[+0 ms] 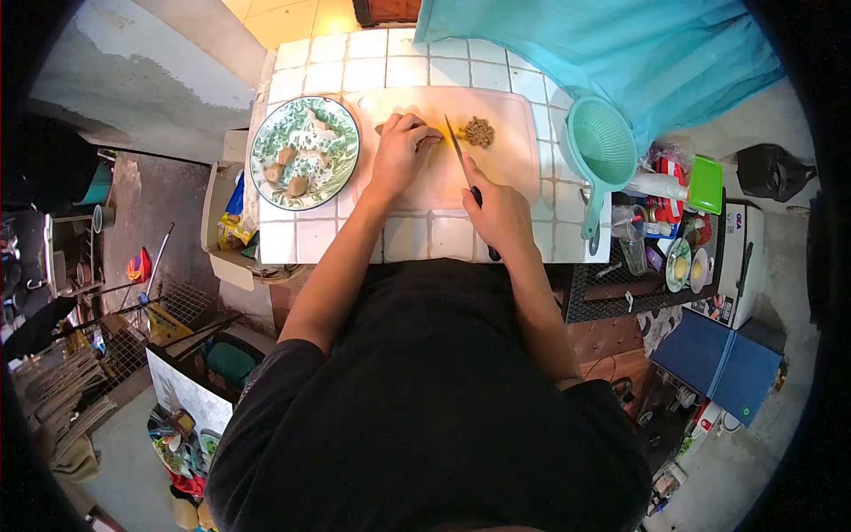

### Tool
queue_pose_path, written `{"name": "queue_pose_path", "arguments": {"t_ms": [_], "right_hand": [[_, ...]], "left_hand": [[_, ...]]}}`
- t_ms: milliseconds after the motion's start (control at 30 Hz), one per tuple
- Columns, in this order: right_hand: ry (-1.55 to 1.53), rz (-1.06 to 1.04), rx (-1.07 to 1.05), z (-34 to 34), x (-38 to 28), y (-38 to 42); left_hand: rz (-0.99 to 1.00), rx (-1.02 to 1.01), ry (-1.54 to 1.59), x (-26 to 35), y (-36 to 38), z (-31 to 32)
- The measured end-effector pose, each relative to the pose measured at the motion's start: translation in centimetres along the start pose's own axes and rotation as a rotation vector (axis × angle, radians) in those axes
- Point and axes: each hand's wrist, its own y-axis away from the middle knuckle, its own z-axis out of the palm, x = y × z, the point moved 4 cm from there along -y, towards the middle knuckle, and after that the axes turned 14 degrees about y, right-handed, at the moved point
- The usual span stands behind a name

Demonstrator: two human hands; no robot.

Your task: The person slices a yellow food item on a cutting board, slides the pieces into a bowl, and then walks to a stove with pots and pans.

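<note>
My right hand [501, 215] grips the black handle of a kitchen knife [455, 144], its blade pointing away from me over a pale pink cutting board [519, 168]. Just left of the blade, the curled fingers of my left hand [402, 152] press a brown piece of food [430, 139] against the board; most of it is hidden under them. To the right of the blade lies a small heap of finely chopped brown bits [480, 132]. A green-and-white patterned plate [348, 137] stands left of the board, holding several brown, roundish pieces [298, 185].
White tiles cover the table [310, 232]. A turquoise strainer [603, 146] sits at its right edge, below a blue cloth [603, 44]. Right of the table, a black rack [612, 293] carries packets and dishes. An open cardboard box [213, 226] adjoins the left side.
</note>
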Motion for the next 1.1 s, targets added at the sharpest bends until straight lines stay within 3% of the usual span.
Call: {"name": "queue_pose_path", "arguments": {"t_ms": [1100], "right_hand": [[0.095, -0.032, -0.019, 1.0, -1.6, -0.2]], "left_hand": [[-0.063, 0.004, 0.039, -0.9, 0.0, 0.2]]}}
